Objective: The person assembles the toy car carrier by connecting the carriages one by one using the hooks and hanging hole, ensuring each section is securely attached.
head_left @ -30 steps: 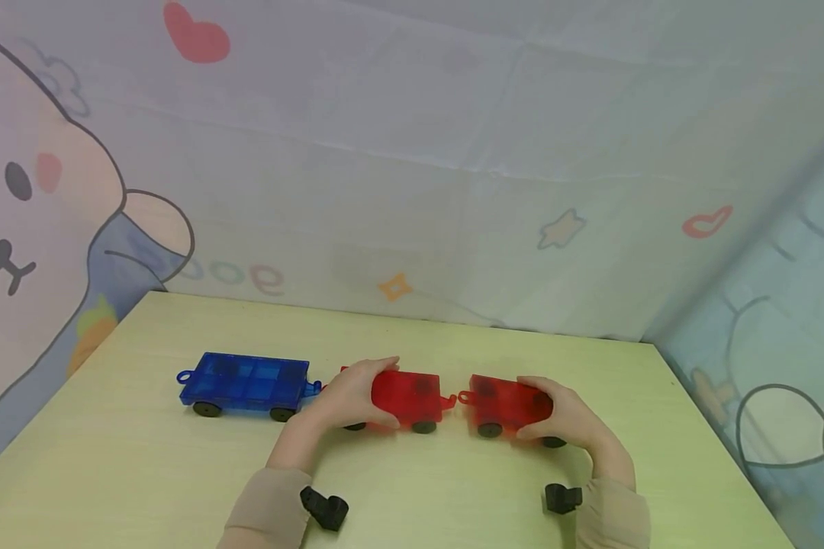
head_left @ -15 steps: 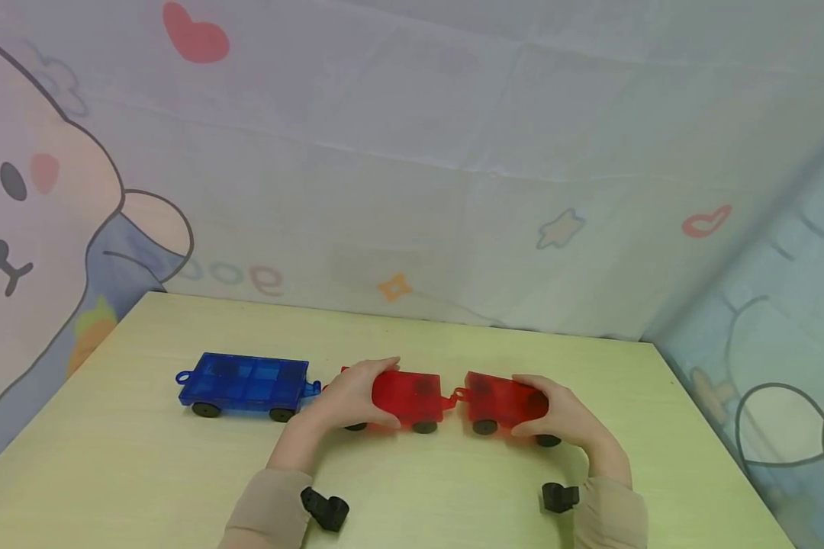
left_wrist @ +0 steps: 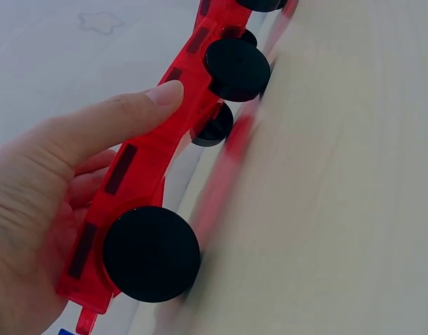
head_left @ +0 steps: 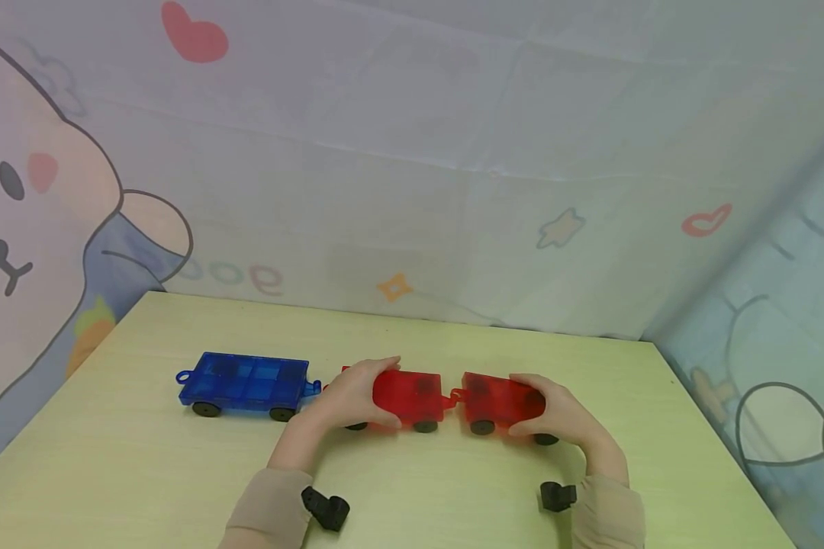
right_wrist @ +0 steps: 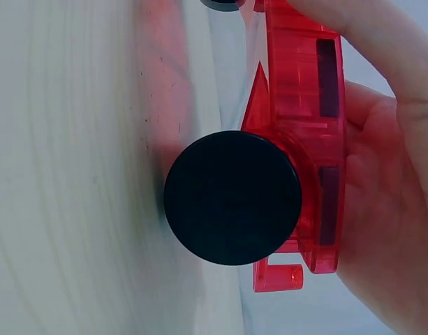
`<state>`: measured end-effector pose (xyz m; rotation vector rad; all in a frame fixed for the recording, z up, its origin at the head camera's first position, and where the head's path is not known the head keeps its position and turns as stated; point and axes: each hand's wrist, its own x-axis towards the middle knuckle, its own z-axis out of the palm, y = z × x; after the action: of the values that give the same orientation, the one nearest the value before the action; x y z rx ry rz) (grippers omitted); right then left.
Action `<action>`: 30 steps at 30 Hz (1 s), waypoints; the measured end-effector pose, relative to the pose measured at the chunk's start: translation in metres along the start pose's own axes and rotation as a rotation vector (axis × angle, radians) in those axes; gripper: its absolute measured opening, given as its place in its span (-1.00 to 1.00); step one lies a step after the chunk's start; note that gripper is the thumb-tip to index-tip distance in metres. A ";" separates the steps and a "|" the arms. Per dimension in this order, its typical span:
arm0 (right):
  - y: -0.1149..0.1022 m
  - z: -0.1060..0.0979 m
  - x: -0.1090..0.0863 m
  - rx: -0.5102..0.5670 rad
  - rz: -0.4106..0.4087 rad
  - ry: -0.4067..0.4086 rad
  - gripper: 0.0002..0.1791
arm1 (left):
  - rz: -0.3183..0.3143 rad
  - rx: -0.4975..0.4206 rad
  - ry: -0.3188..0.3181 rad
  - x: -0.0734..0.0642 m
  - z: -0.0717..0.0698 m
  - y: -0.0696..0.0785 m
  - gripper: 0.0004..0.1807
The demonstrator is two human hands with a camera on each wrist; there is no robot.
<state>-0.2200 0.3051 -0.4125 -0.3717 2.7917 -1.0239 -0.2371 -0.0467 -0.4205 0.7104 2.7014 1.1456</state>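
My left hand (head_left: 355, 393) grips a see-through red toy train car (head_left: 408, 395) by its sides, thumb along the near side (left_wrist: 158, 112) in the left wrist view. A second red train car (head_left: 500, 400) is held by my right hand (head_left: 556, 409) at its right end. Between them, the hook of the left car overlaps the ring of the right car. Black wheels (right_wrist: 232, 198) stand at the tabletop in the right wrist view, where a red hook (right_wrist: 280, 277) sticks out of the car's end. My palms cover the outer ends of both cars.
Left of my left hand, a blue train car (head_left: 247, 383) stands on the pale wooden table (head_left: 412, 488), its hook close to the left red car. A printed cloth (head_left: 412, 152) hangs behind the table's back edge.
My right hand has moved a little left with its red car, closing the gap until its ring overlaps the other car's hook. The left hand and blue car stay put.
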 end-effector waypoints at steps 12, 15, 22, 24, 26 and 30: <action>-0.001 0.000 0.001 0.000 -0.017 0.000 -0.04 | 0.019 -0.006 0.001 0.001 0.000 -0.001 -0.01; -0.003 0.001 0.001 -0.003 -0.020 0.000 -0.04 | 0.032 -0.007 -0.004 0.001 0.000 -0.002 0.00; -0.003 0.001 0.001 -0.013 -0.022 -0.004 -0.04 | 0.030 -0.020 -0.006 0.001 0.000 -0.002 0.01; -0.003 0.001 0.002 -0.015 -0.021 -0.004 -0.04 | 0.028 -0.018 -0.006 0.001 0.000 -0.001 0.01; -0.003 0.001 0.002 -0.017 -0.019 -0.004 -0.04 | 0.028 -0.012 -0.005 0.001 0.000 -0.001 0.01; -0.002 0.001 0.002 -0.016 -0.021 -0.005 -0.03 | 0.026 -0.007 -0.003 0.001 0.000 -0.001 0.01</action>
<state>-0.2209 0.3023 -0.4119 -0.4060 2.7988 -1.0034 -0.2383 -0.0467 -0.4212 0.7477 2.6923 1.1588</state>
